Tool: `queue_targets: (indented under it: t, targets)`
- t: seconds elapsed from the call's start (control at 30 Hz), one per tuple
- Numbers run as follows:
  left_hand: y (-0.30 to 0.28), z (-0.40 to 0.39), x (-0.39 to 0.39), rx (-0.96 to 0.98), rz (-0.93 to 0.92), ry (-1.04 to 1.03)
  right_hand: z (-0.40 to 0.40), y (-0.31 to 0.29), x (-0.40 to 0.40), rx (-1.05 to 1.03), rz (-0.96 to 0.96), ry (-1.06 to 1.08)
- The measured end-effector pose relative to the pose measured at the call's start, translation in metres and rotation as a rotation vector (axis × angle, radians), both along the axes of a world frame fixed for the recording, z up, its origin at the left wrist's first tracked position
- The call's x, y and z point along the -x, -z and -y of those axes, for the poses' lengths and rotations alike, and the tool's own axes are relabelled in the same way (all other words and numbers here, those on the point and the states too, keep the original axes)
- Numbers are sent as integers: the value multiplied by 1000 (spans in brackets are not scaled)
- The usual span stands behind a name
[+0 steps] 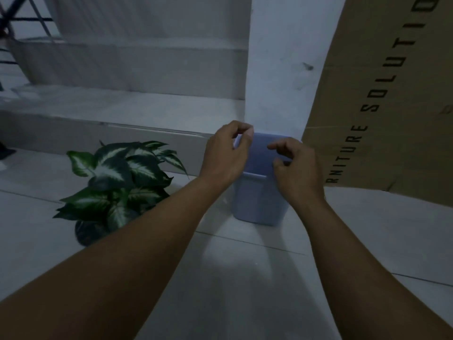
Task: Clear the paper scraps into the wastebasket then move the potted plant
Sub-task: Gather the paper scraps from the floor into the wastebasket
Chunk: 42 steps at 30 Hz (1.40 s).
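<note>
**Hands over the wastebasket, plant still waiting**

The left hand is hovering above the near-left rim of the wastebasket, its fingers curling inward with thumb and fingertips nearly meeting. Whether a small scrap is pinched there cannot be told; a pale patch at the fingertips could be paper or just the wall behind. The right hand is hanging over the right side of the bin's mouth, fingers loosely bent and slightly parted, with nothing visibly held in it.

Both hands are sitting directly over the opening of the pale blue wastebasket, which is standing upright on the light floor, close against the white wall and just beside a leaning cardboard sheet printed with black lettering. The bin's inside is hidden by the hands.

To the left of the bin, near but apart from it, the potted plant is standing on the floor in its dark pot, green-and-white leaves spreading, at the foot of a pale step.

No paper scraps are showing anywhere on the visible floor, so the clearing part is likely finishing or already done. The plant is looking untouched, so moving it is what appears to be left.
</note>
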<state>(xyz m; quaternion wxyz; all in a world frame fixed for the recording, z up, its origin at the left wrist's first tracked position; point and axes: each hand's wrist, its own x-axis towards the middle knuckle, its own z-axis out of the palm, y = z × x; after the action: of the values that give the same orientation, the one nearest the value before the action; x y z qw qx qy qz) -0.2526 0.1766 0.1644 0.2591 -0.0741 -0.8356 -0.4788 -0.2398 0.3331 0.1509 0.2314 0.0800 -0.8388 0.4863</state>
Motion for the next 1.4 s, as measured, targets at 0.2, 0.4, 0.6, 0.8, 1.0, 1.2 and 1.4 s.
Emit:
queue_targets:
  t: [0.2, 0.4, 0.6, 0.8, 1.0, 1.2, 1.4]
  targets:
    - [5, 43, -98, 38, -63, -103, 34, 5, -56, -41, -57, -99]
    - [26, 97, -203, 116, -125, -137, 75, 39, -129, -95, -33, -247]
    - [71, 156, -269, 129, -33, -285, 116, 87, -181, -256, 96, -454]
    - [118, 212, -310, 127, 189, -418, 167, 147, -214, -482, 275, -692]
    - [167, 268, -334, 260, 473, -492, 214, 186, -242, -590, 452, -732]
    - [216, 304, -356, 381, 724, -592, 248, 208, -246, -604, 308, -624]
    - [226, 314, -341, 437, 738, -567, 281, 214, -217, -624, 218, -629]
